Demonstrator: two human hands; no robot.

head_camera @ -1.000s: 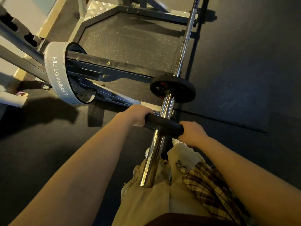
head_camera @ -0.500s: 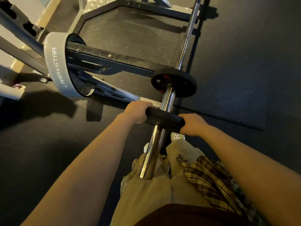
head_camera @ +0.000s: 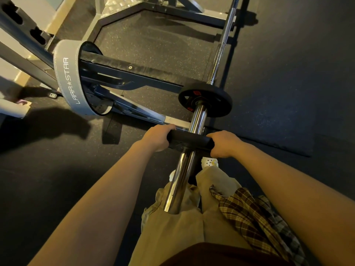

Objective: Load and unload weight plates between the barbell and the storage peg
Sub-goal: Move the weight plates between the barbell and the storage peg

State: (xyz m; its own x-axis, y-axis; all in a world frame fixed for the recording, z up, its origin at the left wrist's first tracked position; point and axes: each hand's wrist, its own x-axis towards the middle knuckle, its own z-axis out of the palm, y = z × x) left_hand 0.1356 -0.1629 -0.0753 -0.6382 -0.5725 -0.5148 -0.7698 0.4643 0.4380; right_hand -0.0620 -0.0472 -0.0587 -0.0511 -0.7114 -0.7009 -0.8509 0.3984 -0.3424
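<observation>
The fingers of the left hand curl over the left edge of a small black plate, and those of the right hand curl over its right edge, so both hands grip the same plate from opposite sides. That plate is threaded on the chrome sleeve of the barbell, roughly midway along the sleeve, with bare chrome showing both toward the open end near the person's trousers and toward the collar. Further in, a second black plate with red markings sits hard against the collar, well apart from the gripped one. Whether the held plate is going on or coming off cannot be read from this view alone; I judge it half travelled either way. If loading, it has the remaining stretch of sleeve to cover before it meets the seated plate; if unloading, it must clear the open end and be carried off. No storage peg is clearly in view. To the left, a grey lifting belt hangs around a rack arm on the dark rubber floor.
</observation>
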